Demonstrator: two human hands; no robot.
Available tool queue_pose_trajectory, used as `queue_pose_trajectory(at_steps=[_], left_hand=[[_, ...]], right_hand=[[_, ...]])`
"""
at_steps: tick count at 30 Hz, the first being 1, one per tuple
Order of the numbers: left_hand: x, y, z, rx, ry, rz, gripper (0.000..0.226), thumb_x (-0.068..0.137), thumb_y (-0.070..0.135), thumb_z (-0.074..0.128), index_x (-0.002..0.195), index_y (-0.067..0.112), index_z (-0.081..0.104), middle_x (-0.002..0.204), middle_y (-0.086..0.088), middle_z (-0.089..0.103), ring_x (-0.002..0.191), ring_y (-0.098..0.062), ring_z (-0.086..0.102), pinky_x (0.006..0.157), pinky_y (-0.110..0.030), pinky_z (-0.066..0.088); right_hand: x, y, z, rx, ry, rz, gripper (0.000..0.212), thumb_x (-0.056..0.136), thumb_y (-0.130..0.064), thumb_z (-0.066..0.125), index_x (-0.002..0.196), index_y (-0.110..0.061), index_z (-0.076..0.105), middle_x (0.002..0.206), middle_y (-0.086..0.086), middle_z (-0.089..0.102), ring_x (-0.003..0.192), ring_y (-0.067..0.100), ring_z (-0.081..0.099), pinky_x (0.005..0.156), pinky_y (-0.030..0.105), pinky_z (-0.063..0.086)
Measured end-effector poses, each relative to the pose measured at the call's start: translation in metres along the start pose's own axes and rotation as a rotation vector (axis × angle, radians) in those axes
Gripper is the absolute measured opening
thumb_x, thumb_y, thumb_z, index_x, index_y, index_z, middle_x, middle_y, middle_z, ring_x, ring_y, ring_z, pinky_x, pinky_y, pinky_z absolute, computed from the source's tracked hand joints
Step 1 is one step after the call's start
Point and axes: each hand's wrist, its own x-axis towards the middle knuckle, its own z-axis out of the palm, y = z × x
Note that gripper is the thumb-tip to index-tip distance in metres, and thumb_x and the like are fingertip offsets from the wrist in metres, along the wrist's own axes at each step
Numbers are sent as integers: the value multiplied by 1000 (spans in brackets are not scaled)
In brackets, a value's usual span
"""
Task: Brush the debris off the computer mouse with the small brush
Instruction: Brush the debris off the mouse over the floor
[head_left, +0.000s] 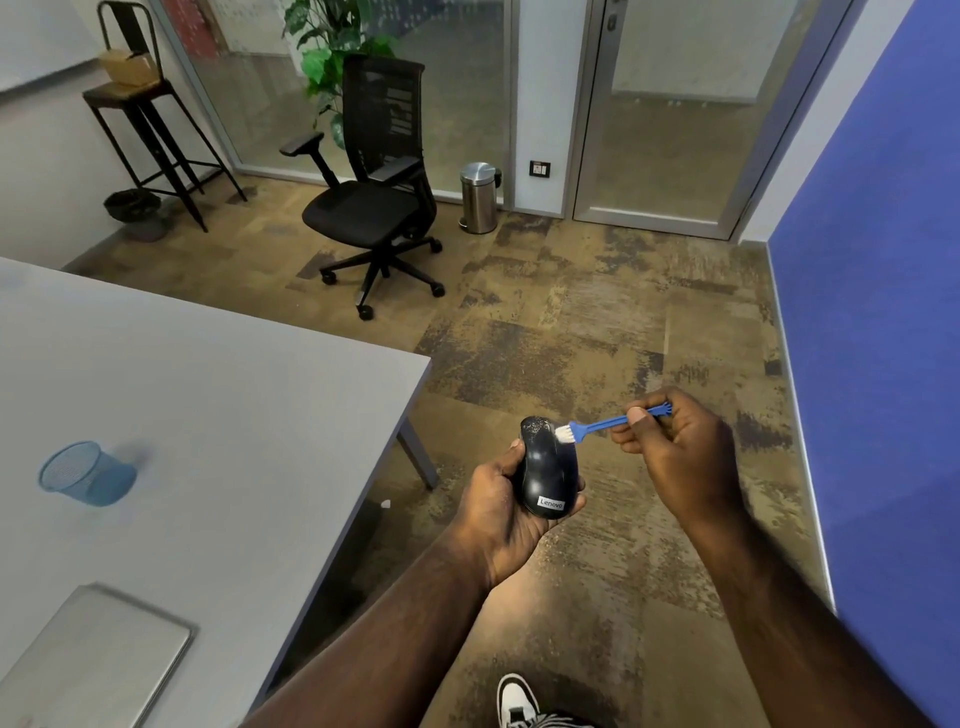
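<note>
A black computer mouse (548, 470) with a white label sits in my left hand (498, 514), held over the floor to the right of the table. Pale specks of debris lie on its far end. My right hand (675, 457) pinches the blue handle of a small brush (602, 422). The brush's white bristles touch the mouse's upper right side near the far end.
A grey table (208, 415) stands to the left with a blue mesh cup (85, 473) and a closed grey laptop (98, 660) on it. A black office chair (374, 197), a metal bin (479, 197) and a tall stool (140, 114) stand further back. A blue wall panel (883, 312) lines the right.
</note>
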Motion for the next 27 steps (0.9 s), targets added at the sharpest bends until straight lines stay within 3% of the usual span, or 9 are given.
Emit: queue_pose_trajectory(at_steps=[3, 7, 12, 16, 19, 24, 27], left_hand=[[-1, -1, 0, -10, -8, -12, 51, 101, 34, 34, 131, -3, 52, 102, -22, 62, 85, -33, 60, 80, -42, 49], [0, 0, -1, -14, -9, -8, 51, 102, 34, 33, 130, -3, 53, 103, -22, 62, 85, -33, 61, 78, -42, 50], [0, 0, -1, -18, -16, -19, 50, 101, 34, 33, 129, -2, 52, 103, -22, 62, 85, -33, 61, 77, -42, 51], [0, 0, -1, -3, -8, -13, 49, 102, 33, 33, 133, -2, 50, 103, -22, 62, 85, -33, 61, 76, -42, 51], [1, 0, -1, -5, -3, -21, 51, 102, 33, 32, 135, -2, 49, 104, -22, 61, 85, -34, 60, 78, -42, 49], [0, 0, 0, -2, -1, -19, 53, 102, 33, 31, 136, -5, 47, 106, -24, 60, 85, -34, 59, 78, -43, 48], [1, 1, -1, 0, -7, -15, 54, 102, 33, 31, 137, -5, 47, 107, -24, 60, 86, -34, 60, 78, -43, 48]], right_hand=[[7, 4, -2, -76, 40, 92, 13, 96, -17, 59, 90, -28, 64, 75, -6, 74, 73, 13, 74, 71, 45, 62], [3, 2, -6, 141, 39, 44, 19, 93, -21, 60, 82, -36, 66, 70, -4, 74, 69, 11, 75, 65, 36, 62], [6, 7, -2, -35, 36, 117, 20, 96, -15, 59, 86, -32, 62, 74, -4, 74, 72, 11, 74, 72, 43, 62], [7, 0, -4, 131, 52, 76, 23, 97, -14, 59, 85, -33, 63, 73, 0, 75, 72, 8, 75, 67, 31, 62], [6, -13, -3, 170, 1, -3, 26, 95, -17, 59, 83, -38, 65, 77, -9, 75, 70, 11, 76, 63, 28, 60], [9, -16, 2, 14, 15, -21, 26, 95, -13, 60, 81, -35, 61, 66, -8, 73, 65, 6, 73, 65, 40, 63], [10, -12, 4, -63, 35, 13, 19, 96, -15, 59, 87, -32, 60, 72, -10, 72, 68, 6, 73, 68, 43, 62]])
